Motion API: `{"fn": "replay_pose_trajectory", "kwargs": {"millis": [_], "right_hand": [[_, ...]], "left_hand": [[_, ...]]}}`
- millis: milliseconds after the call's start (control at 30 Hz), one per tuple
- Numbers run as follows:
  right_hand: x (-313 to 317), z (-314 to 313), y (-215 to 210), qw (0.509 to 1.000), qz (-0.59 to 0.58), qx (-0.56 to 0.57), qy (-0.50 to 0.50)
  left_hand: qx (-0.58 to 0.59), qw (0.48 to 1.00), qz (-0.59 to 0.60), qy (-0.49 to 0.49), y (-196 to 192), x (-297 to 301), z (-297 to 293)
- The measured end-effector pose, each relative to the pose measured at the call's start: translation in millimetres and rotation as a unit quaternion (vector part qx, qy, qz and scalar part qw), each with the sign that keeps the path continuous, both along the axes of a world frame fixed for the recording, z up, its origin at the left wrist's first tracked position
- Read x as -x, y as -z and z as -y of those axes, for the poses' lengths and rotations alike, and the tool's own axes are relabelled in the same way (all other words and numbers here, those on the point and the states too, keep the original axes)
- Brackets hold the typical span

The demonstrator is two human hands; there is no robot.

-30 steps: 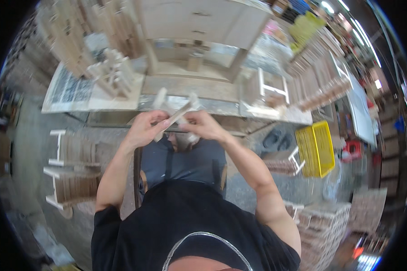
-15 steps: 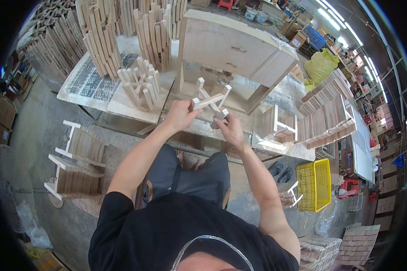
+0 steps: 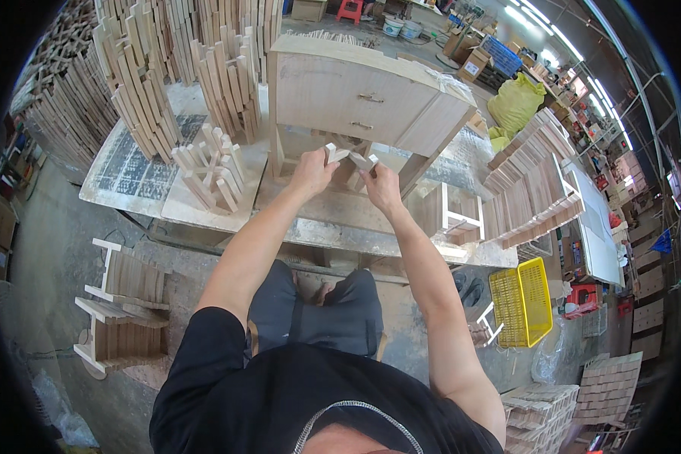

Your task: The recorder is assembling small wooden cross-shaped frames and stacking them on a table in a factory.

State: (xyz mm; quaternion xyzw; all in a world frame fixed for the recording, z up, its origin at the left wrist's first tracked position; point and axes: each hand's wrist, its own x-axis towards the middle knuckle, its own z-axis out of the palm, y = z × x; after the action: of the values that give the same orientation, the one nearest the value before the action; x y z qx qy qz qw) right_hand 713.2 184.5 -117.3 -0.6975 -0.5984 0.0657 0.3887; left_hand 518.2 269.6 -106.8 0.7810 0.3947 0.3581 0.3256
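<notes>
Both arms reach forward over the dusty workbench (image 3: 333, 227). My left hand (image 3: 312, 172) grips one end of a small pale wooden frame piece (image 3: 348, 157), and my right hand (image 3: 380, 189) grips its other end. The piece is held just in front of the open lower part of a light wooden cabinet (image 3: 356, 98) with two metal handles. Its full shape is hidden by my fingers.
A cluster of short wooden slats (image 3: 208, 174) stands upright left of my hands. Tall stacks of slats (image 3: 140, 83) fill the back left. A small wooden frame (image 3: 450, 216) and slat stacks (image 3: 537, 197) lie right. A yellow crate (image 3: 522, 303) and slatted frames (image 3: 125, 303) sit on the floor.
My hands have carried the wooden piece from near my lap up and forward to the cabinet front. The view has tilted up toward the bench.
</notes>
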Motion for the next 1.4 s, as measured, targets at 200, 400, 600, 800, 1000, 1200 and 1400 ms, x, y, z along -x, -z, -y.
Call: {"fn": "replay_pose_trajectory", "kwargs": {"millis": [200,400,600,800,1000,1200,1400], "right_hand": [[2,-3,-9,0.997,0.017,0.069,0.009],[0,-8,-3,0.996,0.037,0.077,0.016],[1,-7,5,0.999,0.039,0.030,0.001],[5,-5,2,0.999,0.019,0.039,0.010],[-2,-7,8,0.999,0.042,0.026,0.016],[-4,-3,-3,0.997,0.072,0.017,0.025],[28,66,-5,0.980,0.028,0.169,-0.104]], "left_hand": [[-0.022,0.999,-0.044,-0.013,4,-3,-6],[0.004,0.999,-0.045,0.001,3,1,-8],[0.013,0.998,-0.068,-0.011,6,1,-8],[0.003,0.998,-0.064,-0.011,13,0,-10],[0.016,0.999,-0.049,-0.011,8,-5,-11],[0.013,0.999,-0.041,-0.028,4,-8,-5],[0.044,0.997,-0.051,0.036,14,61,40]]}}
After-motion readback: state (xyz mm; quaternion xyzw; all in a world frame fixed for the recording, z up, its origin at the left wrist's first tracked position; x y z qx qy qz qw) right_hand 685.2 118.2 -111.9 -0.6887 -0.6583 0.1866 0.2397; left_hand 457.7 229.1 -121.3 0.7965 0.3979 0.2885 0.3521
